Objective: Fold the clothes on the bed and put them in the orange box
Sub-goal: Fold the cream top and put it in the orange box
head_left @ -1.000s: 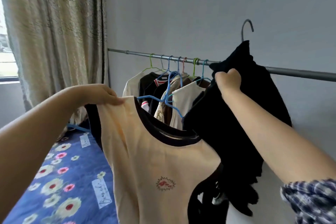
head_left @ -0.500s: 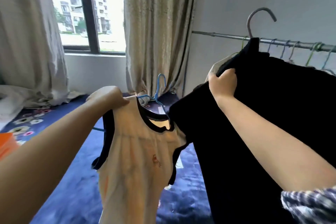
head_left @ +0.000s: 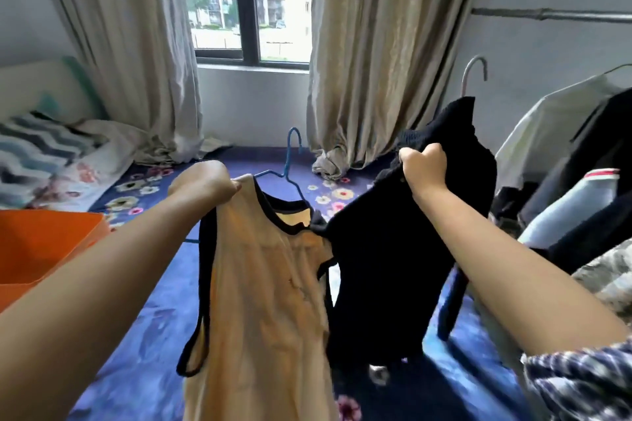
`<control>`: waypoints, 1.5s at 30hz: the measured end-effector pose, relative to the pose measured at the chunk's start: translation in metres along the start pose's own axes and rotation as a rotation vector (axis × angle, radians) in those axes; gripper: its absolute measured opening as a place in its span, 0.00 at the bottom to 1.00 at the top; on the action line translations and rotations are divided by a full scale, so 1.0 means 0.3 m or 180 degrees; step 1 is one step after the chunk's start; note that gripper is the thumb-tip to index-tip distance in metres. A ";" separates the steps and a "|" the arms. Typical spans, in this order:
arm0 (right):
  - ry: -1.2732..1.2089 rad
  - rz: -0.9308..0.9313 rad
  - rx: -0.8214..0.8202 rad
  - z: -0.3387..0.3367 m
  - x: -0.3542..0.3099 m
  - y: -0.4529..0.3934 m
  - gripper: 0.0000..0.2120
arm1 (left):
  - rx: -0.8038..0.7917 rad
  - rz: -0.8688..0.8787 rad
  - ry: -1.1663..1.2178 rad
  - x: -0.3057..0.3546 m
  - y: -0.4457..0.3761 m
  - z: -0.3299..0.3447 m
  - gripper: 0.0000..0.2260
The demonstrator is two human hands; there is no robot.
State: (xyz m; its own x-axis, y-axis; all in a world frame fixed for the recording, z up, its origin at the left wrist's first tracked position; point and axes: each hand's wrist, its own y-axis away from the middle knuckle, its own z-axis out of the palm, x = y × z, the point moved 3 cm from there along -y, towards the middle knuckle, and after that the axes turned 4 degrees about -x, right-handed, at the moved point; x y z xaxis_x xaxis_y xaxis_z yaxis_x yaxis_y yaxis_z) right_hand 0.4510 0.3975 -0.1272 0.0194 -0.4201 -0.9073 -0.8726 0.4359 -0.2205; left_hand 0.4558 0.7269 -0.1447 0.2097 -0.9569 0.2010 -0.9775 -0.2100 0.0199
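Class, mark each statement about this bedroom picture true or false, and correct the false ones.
1. The left hand grips a cream sleeveless top with black trim. True.
2. The right hand is empty. False: it grips a black knitted garment.
3. The cream top hangs on a blue wire hanger. True.
4. The orange plastic box stands right of the black garment. False: it is at the left edge.

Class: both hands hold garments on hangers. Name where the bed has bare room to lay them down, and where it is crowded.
Free: the blue floral bedspread between the orange box and the hanging cream top, and the strip toward the curtains. Crowded: the striped bedding at far left, and the clothes heap on the right behind the black garment.
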 end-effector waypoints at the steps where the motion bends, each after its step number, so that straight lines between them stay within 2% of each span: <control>1: 0.0153 0.0059 -0.0036 0.031 0.032 -0.063 0.05 | -0.0066 -0.0067 -0.0042 -0.012 -0.057 0.026 0.25; 3: 0.0448 0.0269 -0.0043 0.081 0.112 -0.188 0.05 | -0.0170 -0.0163 -0.0155 -0.036 -0.163 0.087 0.24; 6: 0.0595 0.0724 0.0101 0.116 0.266 -0.330 0.11 | -0.0126 -0.0158 -0.0412 -0.060 -0.280 0.161 0.22; 10: 0.0687 0.0967 0.0159 0.218 0.403 -0.426 0.06 | -0.0379 0.0106 -0.0551 -0.052 -0.373 0.266 0.16; 11: 0.0598 0.1003 0.0128 0.273 0.417 -0.446 0.07 | -0.0472 0.0196 -0.0548 -0.049 -0.404 0.297 0.14; 13: 0.0364 0.1087 0.0173 0.378 0.413 -0.465 0.16 | -0.0682 0.0328 -0.0522 -0.055 -0.444 0.347 0.12; 16: -0.0074 0.1181 0.0321 0.522 0.393 -0.506 0.24 | -0.1106 0.0449 -0.0570 -0.126 -0.510 0.403 0.14; 19: 0.0291 0.1126 0.0272 0.642 0.376 -0.551 0.24 | -0.1391 0.0354 -0.0625 -0.254 -0.587 0.434 0.18; 23: 0.0734 0.0848 -0.0008 0.811 0.363 -0.587 0.26 | -0.1339 0.0221 -0.0510 -0.390 -0.690 0.469 0.21; 25: 0.0816 0.0738 -0.0331 0.919 0.396 -0.595 0.26 | -0.1371 0.0225 -0.0395 -0.437 -0.720 0.508 0.23; 29: 0.0711 0.0917 -0.1512 1.143 0.540 -0.526 0.30 | -0.1573 0.0352 -0.0062 -0.565 -0.764 0.625 0.23; 33: 0.1496 0.0880 -0.2874 1.264 0.707 -0.333 0.22 | -0.1928 0.0531 0.0183 -0.656 -0.774 0.733 0.23; 35: 0.1512 0.0955 -0.3564 1.296 0.755 -0.193 0.22 | -0.1979 0.0613 0.0351 -0.671 -0.777 0.775 0.24; 36: 0.1452 0.0972 -0.3846 1.303 0.766 -0.130 0.21 | -0.1949 0.0632 0.0454 -0.668 -0.776 0.783 0.24; 38: 0.1588 0.0774 -0.4148 1.324 0.800 -0.034 0.14 | -0.1946 0.0628 0.0721 -0.669 -0.789 0.816 0.24; 39: 0.1719 0.0544 -0.4070 1.326 0.809 -0.004 0.15 | -0.1966 0.0573 0.0874 -0.672 -0.791 0.833 0.24; 40: 0.1823 0.0302 -0.3782 1.322 0.818 0.007 0.20 | -0.1988 0.0525 0.0991 -0.671 -0.795 0.844 0.24; 43: 0.1656 -0.0193 -0.2510 1.274 0.807 -0.007 0.28 | -0.2088 0.0542 0.1164 -0.651 -0.796 0.879 0.22; 44: 0.1632 -0.0336 -0.2283 1.266 0.800 -0.013 0.29 | -0.2159 0.0578 0.1184 -0.635 -0.792 0.888 0.23; 45: 0.1657 -0.0420 -0.2345 1.265 0.800 -0.014 0.31 | -0.2267 0.0590 0.1221 -0.619 -0.784 0.899 0.23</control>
State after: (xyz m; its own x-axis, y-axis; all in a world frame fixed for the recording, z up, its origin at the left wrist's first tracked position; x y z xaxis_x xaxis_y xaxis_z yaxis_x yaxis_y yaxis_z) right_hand 0.6446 0.5968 -0.4799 0.0745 -0.8146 -0.5752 -0.9733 -0.1849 0.1359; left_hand 0.6529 0.8999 -0.4509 0.1472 -0.8014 0.5797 -0.8032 0.2452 0.5429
